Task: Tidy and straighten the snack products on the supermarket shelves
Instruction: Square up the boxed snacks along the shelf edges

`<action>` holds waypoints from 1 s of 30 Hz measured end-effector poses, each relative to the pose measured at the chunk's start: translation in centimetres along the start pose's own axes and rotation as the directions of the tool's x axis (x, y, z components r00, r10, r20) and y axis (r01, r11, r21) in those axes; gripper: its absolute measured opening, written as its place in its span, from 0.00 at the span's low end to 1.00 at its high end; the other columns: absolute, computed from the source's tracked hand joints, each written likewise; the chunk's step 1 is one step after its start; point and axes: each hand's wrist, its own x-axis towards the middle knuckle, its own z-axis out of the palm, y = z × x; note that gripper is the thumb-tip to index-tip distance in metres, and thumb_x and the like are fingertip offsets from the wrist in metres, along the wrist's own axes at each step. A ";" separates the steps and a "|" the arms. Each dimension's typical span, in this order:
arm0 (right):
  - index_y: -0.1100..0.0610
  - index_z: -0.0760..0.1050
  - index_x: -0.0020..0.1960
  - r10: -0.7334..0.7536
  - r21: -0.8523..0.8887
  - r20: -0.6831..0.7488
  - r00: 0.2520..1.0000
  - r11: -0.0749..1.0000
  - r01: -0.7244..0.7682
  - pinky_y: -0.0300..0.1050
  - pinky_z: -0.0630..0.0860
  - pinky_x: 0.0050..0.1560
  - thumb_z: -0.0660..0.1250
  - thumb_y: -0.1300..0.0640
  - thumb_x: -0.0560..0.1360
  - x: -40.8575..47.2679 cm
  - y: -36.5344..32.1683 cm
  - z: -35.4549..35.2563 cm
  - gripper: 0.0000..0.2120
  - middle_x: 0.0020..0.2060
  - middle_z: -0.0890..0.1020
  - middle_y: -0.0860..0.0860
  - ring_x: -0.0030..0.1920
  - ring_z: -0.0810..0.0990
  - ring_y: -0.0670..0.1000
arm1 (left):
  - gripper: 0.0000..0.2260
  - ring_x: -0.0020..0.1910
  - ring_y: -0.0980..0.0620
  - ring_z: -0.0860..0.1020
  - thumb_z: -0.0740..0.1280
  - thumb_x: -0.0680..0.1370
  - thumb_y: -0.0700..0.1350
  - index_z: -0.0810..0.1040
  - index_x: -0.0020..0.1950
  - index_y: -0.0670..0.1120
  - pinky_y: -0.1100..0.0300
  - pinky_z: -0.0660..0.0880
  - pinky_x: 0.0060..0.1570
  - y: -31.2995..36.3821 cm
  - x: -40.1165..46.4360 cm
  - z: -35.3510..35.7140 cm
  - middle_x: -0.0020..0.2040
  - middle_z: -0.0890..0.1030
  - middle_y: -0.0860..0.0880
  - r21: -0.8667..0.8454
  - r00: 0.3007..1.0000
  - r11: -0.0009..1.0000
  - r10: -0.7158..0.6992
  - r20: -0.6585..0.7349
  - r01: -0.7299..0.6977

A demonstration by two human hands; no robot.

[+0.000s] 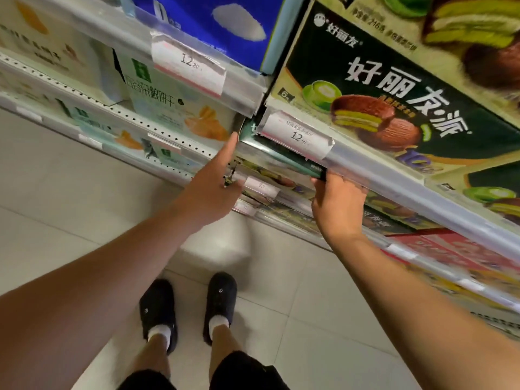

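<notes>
A dark green snack box (277, 156) lies on the shelf just under the rail with the 12.50 price tag (298, 135). My left hand (216, 178) reaches to its left end with straight fingers, the fingertips touching the box's corner. My right hand (337, 204) grips the box's right end from below, fingers curled round its edge. Above the rail stands a large green matcha pie box (394, 88).
Pale biscuit boxes (174, 108) fill the shelves to the left, a blue box (213, 21) sits above. More pie boxes (388, 206) and red packs (450, 249) line the lower shelves on the right. Tiled floor and my feet in black slippers (188, 308) are below.
</notes>
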 end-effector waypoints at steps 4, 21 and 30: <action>0.58 0.75 0.54 0.006 0.006 0.000 1.000 1.000 -0.006 0.51 0.71 0.43 0.62 0.63 0.75 1.5 -0.5 0.5 0.09 0.48 0.80 0.61 0.47 0.77 0.66 | 0.41 0.71 0.58 0.65 0.59 0.76 0.33 0.44 0.79 0.62 0.51 0.64 0.70 0.3 2.2 -0.7 0.80 0.51 0.56 -0.001 0.998 1.000 -0.017 0.053 0.018; 0.60 0.80 0.41 0.053 -0.039 -0.277 0.959 0.997 -0.066 0.58 0.73 0.43 0.79 0.59 0.67 1.3 -2.6 1.9 0.09 0.36 0.82 0.63 0.36 0.81 0.67 | 0.40 0.78 0.58 0.51 0.60 0.76 0.35 0.42 0.79 0.58 0.47 0.55 0.76 -1.0 4.5 -0.1 0.81 0.48 0.54 0.040 0.996 0.998 0.053 0.070 -0.056; 0.58 0.79 0.41 0.085 -0.041 -0.253 0.964 0.994 -0.098 0.54 0.77 0.33 0.75 0.57 0.72 1.9 -2.6 2.1 0.06 0.32 0.80 0.60 0.31 0.79 0.62 | 0.39 0.79 0.54 0.51 0.62 0.77 0.38 0.44 0.80 0.59 0.44 0.56 0.76 -1.0 5.7 -0.2 0.81 0.50 0.53 0.016 0.997 0.999 0.043 0.068 -0.044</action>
